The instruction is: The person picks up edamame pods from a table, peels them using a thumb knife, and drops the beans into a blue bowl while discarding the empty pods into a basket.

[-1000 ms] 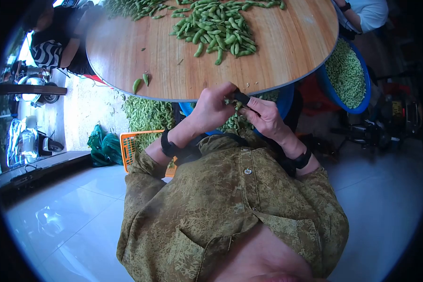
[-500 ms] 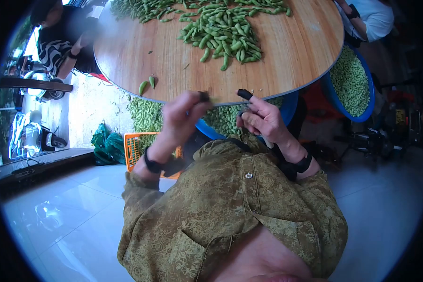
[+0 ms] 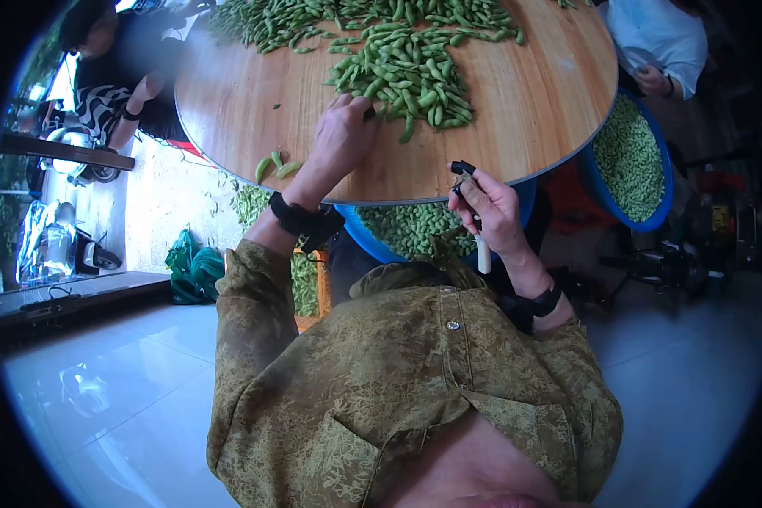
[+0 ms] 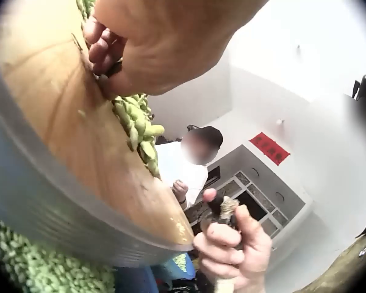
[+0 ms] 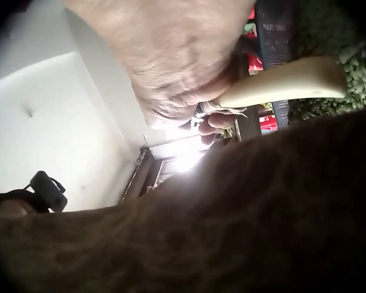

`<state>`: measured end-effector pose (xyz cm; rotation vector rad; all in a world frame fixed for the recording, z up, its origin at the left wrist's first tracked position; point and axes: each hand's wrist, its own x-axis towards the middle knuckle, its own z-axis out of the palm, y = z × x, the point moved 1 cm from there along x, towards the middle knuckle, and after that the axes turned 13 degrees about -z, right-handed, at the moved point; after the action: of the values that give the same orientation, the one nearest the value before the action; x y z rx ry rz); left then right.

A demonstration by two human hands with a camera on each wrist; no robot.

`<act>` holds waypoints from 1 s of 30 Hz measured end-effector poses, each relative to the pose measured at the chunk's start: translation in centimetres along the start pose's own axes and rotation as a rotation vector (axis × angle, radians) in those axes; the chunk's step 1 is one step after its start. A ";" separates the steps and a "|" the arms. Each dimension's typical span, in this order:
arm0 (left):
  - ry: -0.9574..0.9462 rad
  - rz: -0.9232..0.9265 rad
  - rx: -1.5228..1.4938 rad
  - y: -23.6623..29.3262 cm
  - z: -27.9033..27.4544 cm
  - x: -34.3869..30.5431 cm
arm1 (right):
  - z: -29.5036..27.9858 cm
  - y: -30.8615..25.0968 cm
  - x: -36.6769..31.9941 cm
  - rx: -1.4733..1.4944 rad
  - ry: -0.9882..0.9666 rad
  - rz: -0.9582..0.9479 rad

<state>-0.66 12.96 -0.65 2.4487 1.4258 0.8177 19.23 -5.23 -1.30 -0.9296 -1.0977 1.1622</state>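
My left hand (image 3: 343, 140) reaches over the round table to the near left edge of a pile of green pods (image 3: 415, 72). In the left wrist view its fingers (image 4: 107, 49) are bent down at the tabletop beside pods (image 4: 137, 125); whether they pinch one is hidden. My right hand (image 3: 495, 216), in front of the table edge, grips a small tool by its pale handle (image 3: 483, 254), its blade end not clear. The handle (image 5: 287, 82) sticks out below the palm in the right wrist view. Black covers (image 3: 462, 168) are on fingertips. A few loose pods (image 3: 277, 165) lie at the left.
Under the table edge (image 3: 381, 201) stands a blue basin of shelled beans (image 3: 415, 229); another blue basin (image 3: 669, 190) is at the right. An orange basket (image 3: 323, 284) with pods sits lower left, near green bags (image 3: 193, 267). Two people sit across, left and right.
My left hand has parted from my right hand, swung left, then moved forward to the pile. One more pod lies with the loose ones at the left. My right hand stays near the table edge.
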 end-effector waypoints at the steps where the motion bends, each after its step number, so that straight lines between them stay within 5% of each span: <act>1: -0.035 -0.104 -0.067 0.1 -0.2 -0.4 | 0.0 -0.1 0.0 0.038 0.017 0.022; 3: -0.076 -0.203 -0.132 1.0 -0.9 -1.4 | 0.1 -0.2 0.3 0.078 0.043 0.043; 5: -0.381 -0.433 -0.928 2.9 -1.6 -3.0 | 0.8 -0.2 0.8 0.240 0.018 0.094; 9: -0.586 -0.596 -1.226 6.2 -2.4 -5.5 | 1.9 -0.6 1.6 0.334 0.013 0.119; 17: -0.659 -0.663 -1.237 6.6 -1.3 -6.5 | 2.2 -0.8 1.1 0.449 -0.043 0.142; 30: -0.609 -0.526 -1.374 6.4 -0.8 -7.1 | 2.4 -0.6 1.0 0.375 0.010 0.108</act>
<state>0.95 3.57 0.14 1.0408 0.7260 0.5222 17.07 -4.30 -0.02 -0.7057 -0.7906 1.3932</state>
